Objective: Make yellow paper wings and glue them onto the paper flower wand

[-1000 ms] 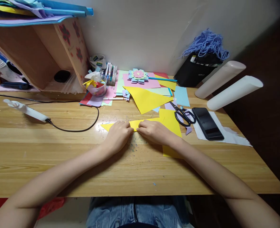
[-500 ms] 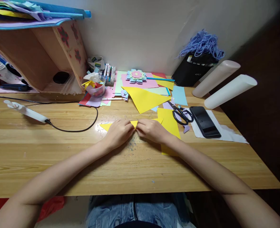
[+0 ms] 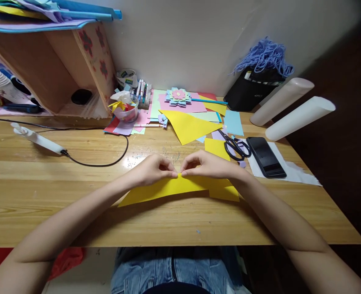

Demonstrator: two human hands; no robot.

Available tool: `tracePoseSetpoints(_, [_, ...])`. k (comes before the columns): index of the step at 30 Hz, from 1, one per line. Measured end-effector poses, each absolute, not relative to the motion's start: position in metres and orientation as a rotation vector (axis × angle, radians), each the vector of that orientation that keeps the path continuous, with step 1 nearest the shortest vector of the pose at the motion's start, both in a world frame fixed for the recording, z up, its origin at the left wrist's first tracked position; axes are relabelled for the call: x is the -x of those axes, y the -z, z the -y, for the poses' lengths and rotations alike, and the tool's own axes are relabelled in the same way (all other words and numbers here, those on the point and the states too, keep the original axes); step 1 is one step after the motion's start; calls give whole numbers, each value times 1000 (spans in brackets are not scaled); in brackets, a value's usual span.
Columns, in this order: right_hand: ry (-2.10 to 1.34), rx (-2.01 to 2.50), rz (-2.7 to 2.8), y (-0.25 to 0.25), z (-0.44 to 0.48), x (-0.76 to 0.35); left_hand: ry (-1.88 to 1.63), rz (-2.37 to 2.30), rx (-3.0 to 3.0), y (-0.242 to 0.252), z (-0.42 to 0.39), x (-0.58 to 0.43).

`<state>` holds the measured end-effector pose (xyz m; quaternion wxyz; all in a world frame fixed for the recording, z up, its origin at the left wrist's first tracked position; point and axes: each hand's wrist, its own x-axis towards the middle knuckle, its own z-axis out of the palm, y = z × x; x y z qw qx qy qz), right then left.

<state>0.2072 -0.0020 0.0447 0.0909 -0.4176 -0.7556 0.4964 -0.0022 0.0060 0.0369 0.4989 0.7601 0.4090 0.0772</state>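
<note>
My left hand [image 3: 156,169] and my right hand [image 3: 205,164] meet at the far edge of a long strip of yellow paper [image 3: 164,188]. Thumb and fingertips of each hand pinch that edge, nearly touching each other. The strip spreads toward me and tapers to a point at its left end. Its right part overlaps a second yellow paper [image 3: 218,149] lying flat on the table, and my right hand and forearm cover some of both. Beyond my hands lies a larger yellow paper piece [image 3: 189,125] with a slanted edge.
Black-handled scissors [image 3: 234,148] and a phone [image 3: 265,157] lie to the right, near two white rolls [image 3: 299,118]. A layered paper flower [image 3: 178,96] rests at the back. To the left are a white glue gun [image 3: 39,139] with a black cord and a tub of scraps [image 3: 126,113].
Both hands have turned, now pinching the strip's far edge with fingertips. The yellow strip, mostly behind my hands before, now extends on the near side of them. The view has shifted slightly.
</note>
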Motion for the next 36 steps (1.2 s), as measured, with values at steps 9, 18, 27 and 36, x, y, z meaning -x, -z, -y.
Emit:
tracePoseSetpoints(9, [-687, 968, 2440, 8, -14, -203, -200, -1051, -2560, -11, -9, 2])
tracePoseSetpoints(18, [144, 659, 2606, 27, -4, -211, 153, -1070, -3074, -7, 18, -10])
tracePoseSetpoints(27, [281, 686, 2693, 28, 16, -219, 29, -1254, -3417, 13, 46, -15])
tracePoseSetpoints(36, [355, 867, 2670, 27, 28, -235, 196, -1512, -3291, 19, 55, -2])
